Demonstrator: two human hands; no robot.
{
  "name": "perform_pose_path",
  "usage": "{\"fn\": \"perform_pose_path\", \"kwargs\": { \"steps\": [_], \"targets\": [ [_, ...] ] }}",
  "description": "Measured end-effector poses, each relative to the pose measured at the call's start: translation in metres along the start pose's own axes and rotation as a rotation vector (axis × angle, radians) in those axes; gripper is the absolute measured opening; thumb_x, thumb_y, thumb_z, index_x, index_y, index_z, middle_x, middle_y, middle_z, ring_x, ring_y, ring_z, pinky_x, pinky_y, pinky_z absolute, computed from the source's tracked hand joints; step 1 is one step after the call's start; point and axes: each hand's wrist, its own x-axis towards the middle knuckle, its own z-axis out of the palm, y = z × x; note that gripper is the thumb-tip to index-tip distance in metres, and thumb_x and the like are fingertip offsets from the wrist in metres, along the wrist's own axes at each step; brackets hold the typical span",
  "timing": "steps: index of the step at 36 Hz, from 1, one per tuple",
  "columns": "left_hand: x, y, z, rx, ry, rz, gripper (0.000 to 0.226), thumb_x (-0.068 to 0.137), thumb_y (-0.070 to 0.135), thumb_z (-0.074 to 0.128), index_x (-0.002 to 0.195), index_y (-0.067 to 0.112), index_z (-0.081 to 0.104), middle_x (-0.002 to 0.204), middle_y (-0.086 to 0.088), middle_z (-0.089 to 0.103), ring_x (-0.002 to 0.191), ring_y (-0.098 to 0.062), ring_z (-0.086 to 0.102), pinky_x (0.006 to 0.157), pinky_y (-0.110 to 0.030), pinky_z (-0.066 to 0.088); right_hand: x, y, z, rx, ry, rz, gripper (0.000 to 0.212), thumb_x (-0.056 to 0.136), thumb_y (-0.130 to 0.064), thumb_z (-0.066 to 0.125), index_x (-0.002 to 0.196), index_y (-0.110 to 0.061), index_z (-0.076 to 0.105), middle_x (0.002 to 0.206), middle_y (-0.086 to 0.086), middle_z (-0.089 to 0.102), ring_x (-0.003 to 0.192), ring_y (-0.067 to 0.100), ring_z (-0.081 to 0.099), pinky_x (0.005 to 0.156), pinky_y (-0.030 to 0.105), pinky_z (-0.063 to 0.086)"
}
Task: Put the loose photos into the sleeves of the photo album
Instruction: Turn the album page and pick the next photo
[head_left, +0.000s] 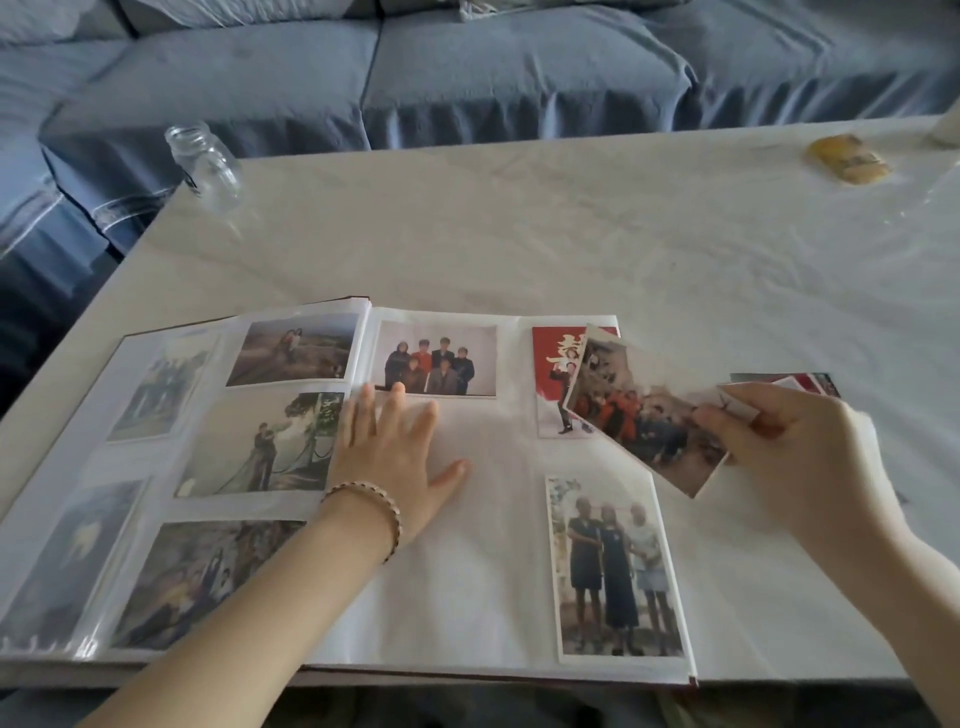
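Observation:
The photo album (467, 613) lies open on the table's near edge. Its left page is full of sleeved photos. On the right page sit a group portrait (435, 359), a red photo (550, 384) and a tall photo of three people (615, 566). My left hand (395, 457) lies flat, fingers spread, on the blank sleeve in the middle of the right page. My right hand (789, 447) pinches a loose photo (644, 415) of people in orange by its right end, tilted over the page's right edge. A small stack of loose photos (810, 383) lies behind that hand.
The white table (571, 234) carries a glass jar (205, 166) at its far left corner and a yellow packet (849, 158) at the far right. A blue sofa (467, 67) runs along the far side.

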Motion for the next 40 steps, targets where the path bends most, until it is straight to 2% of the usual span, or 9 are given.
{"fn": "perform_pose_path", "kwargs": {
  "steps": [5,10,13,18,22,26,30,35,40],
  "targets": [
    [-0.019,-0.025,-0.006,0.061,-0.069,-0.053,0.097,0.071,0.086,0.018,0.148,0.031,-0.003,0.156,-0.001,-0.018,0.141,-0.026,-0.023,0.112,-0.047,-0.015,-0.007,-0.002,0.005,-0.087,-0.091,-0.087,0.004,0.079,-0.014,0.073,0.083,-0.015,0.075,0.054,-0.002,0.063,0.058,0.024,0.061,0.059,0.009,0.040],
    [-0.031,-0.049,-0.001,-0.083,-0.119,-0.012,0.140,0.021,0.096,-0.019,0.146,0.033,-0.014,0.136,0.023,-0.038,0.133,-0.015,-0.038,0.111,-0.045,-0.015,-0.009,-0.009,0.012,-0.101,-0.190,-0.131,0.007,0.081,-0.015,0.071,0.078,-0.010,0.073,0.053,-0.001,0.063,0.055,0.015,0.058,0.058,0.007,0.040],
    [-0.035,-0.049,0.001,-0.089,-0.109,-0.006,0.137,0.024,0.093,-0.024,0.147,0.033,-0.012,0.134,0.025,-0.037,0.125,-0.008,-0.042,0.110,-0.043,-0.017,-0.010,-0.013,0.015,-0.097,-0.262,-0.113,0.010,0.082,-0.015,0.070,0.079,-0.006,0.073,0.054,0.001,0.064,0.055,0.020,0.060,0.061,0.009,0.041],
    [-0.037,-0.049,0.000,-0.113,-0.077,-0.004,0.137,0.025,0.092,-0.025,0.147,0.033,-0.008,0.135,0.029,-0.031,0.125,-0.004,-0.039,0.111,-0.040,-0.015,-0.007,-0.019,0.021,-0.015,-0.490,-0.026,0.008,0.079,-0.024,0.072,0.072,-0.021,0.072,0.051,-0.010,0.065,0.045,0.004,0.061,0.050,0.018,0.049],
    [-0.038,-0.049,0.001,-0.125,-0.046,-0.001,0.139,0.025,0.093,-0.025,0.148,0.032,-0.004,0.147,0.027,-0.021,0.128,-0.006,-0.036,0.112,-0.040,-0.013,0.003,-0.015,0.024,0.056,-0.652,0.113,0.006,0.078,-0.022,0.074,0.077,-0.017,0.071,0.060,-0.006,0.070,0.051,0.008,0.066,0.057,0.027,0.056],
    [-0.039,-0.049,0.001,-0.162,-0.038,-0.003,0.138,0.027,0.095,-0.019,0.148,0.033,0.002,0.152,0.025,-0.012,0.137,-0.011,-0.029,0.111,-0.039,-0.014,0.022,-0.013,0.031,0.053,-0.756,0.204,0.017,0.075,-0.022,0.075,0.089,-0.017,0.067,0.060,-0.004,0.070,0.044,0.008,0.061,0.049,0.019,0.050],
    [-0.040,-0.049,-0.001,-0.155,-0.060,0.001,0.124,0.038,0.091,-0.002,0.148,0.033,-0.005,0.140,0.028,-0.028,0.136,-0.012,-0.032,0.111,-0.040,-0.015,0.038,-0.019,0.047,0.031,-0.806,0.227,0.017,0.075,-0.021,0.076,0.086,-0.009,0.071,0.060,0.000,0.068,0.041,0.008,0.052,0.047,0.017,0.045],
    [-0.041,-0.049,-0.003,-0.160,-0.065,-0.004,0.117,0.042,0.087,-0.002,0.147,0.034,-0.006,0.135,0.029,-0.029,0.136,-0.014,-0.032,0.113,-0.042,-0.013,0.037,-0.042,0.073,0.124,-0.827,0.162,0.012,0.076,-0.021,0.075,0.080,-0.016,0.066,0.068,0.001,0.064,0.051,0.009,0.057,0.050,0.017,0.048],
    [-0.041,-0.050,-0.002,-0.154,-0.069,0.002,0.119,0.041,0.087,-0.004,0.147,0.033,-0.009,0.136,0.030,-0.029,0.135,-0.015,-0.034,0.113,-0.043,-0.013,0.030,-0.057,0.089,0.188,-0.793,0.164,0.012,0.078,-0.019,0.074,0.075,-0.018,0.063,0.050,-0.006,0.060,0.038,0.002,0.054,0.041,0.011,0.041]
  ]
}}
